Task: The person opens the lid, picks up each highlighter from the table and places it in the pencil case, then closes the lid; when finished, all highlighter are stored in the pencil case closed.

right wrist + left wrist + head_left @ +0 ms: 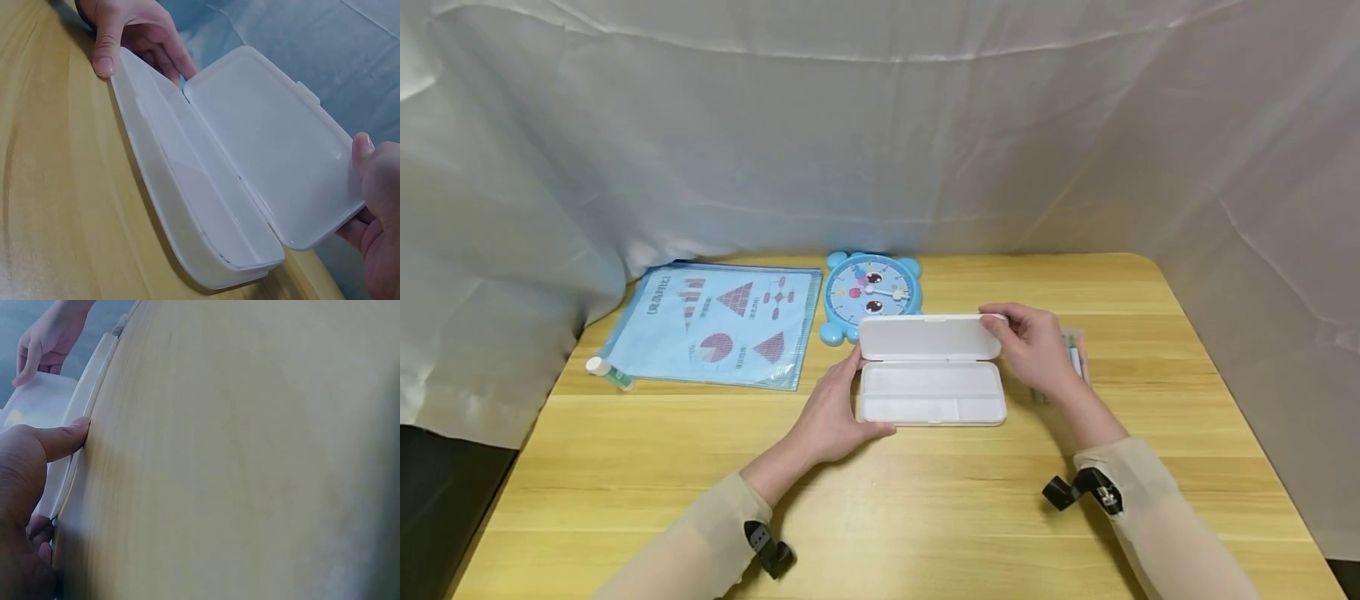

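Head view, centre of the frame: we see a white case (932,380) unfolded on the tabletop (925,517), its long axis running left to right, with the lid (925,337) raised on the upper side of the base and the hinge line between them. Only from here do we take in the blue clock (857,308) just above the lid, the blue folder (737,325) at left, the glue stick (610,372) by the folder's lower left corner, and some pens (1076,360) partly hidden beside the right wrist.

Our left hand (831,417) spans the base's left end, thumb and fingers spread wide: the thumb presses the lower left corner and the fingers lie by the hinge end. Our right hand (1037,346) pinches the lid's upper right corner, its fingers drawn in to the lid's thickness.

Right wrist view shows us what the head view leaves unclear: the right thumb lies on the lid's edge with fingers behind it, and a small tab (308,93) sits on the lid's free edge. There the base slants from upper left to lower centre. Left wrist view gives us the base's outer edge at left, rising toward upper right, with the left thumb across it.
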Demonstrator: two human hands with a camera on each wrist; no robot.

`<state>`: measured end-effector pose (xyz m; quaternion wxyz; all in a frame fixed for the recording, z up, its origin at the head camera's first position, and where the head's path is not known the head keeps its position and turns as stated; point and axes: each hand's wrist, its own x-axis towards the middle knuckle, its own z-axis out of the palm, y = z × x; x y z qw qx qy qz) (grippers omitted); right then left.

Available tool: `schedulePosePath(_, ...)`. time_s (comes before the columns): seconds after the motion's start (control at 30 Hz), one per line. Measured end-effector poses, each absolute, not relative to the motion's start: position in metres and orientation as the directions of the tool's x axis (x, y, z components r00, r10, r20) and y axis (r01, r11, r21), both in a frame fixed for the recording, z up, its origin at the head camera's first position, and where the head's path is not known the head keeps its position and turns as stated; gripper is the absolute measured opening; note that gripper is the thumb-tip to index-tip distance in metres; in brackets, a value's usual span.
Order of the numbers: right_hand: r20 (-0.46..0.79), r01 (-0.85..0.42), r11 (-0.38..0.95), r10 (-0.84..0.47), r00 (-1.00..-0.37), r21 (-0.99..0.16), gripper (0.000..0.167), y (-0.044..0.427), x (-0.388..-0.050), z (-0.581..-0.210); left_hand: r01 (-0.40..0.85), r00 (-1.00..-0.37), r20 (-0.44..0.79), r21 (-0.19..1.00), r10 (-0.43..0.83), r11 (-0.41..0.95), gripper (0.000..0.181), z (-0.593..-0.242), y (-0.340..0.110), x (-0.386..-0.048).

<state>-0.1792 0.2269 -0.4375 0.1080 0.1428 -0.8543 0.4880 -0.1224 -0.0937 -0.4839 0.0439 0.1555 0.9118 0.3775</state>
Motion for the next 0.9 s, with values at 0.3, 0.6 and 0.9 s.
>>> schedulePosePath(0.3,0.325,-0.344,0.477,-0.125,-0.938,-0.809,0.019,0.2267,-0.1835,-0.4388,0.245,-0.947,0.027,0.703,0.32,0.667,0.139,-0.4833,-0.0947,-0.1208)
schedulePosePath(0.6,0.339,-0.349,0.501,-0.114,-0.934,-0.792,0.017,0.2256,-0.1864,-0.4384,0.229,-0.948,0.002,0.698,0.317,0.679,0.14,-0.4818,-0.0942,-0.1212)
schedulePosePath(0.9,0.342,-0.359,0.476,-0.124,-0.931,-0.803,0.015,0.2247,-0.1857,-0.4372,0.251,-0.939,-0.002,0.677,0.343,0.692,0.14,-0.4786,-0.0956,-0.1195)
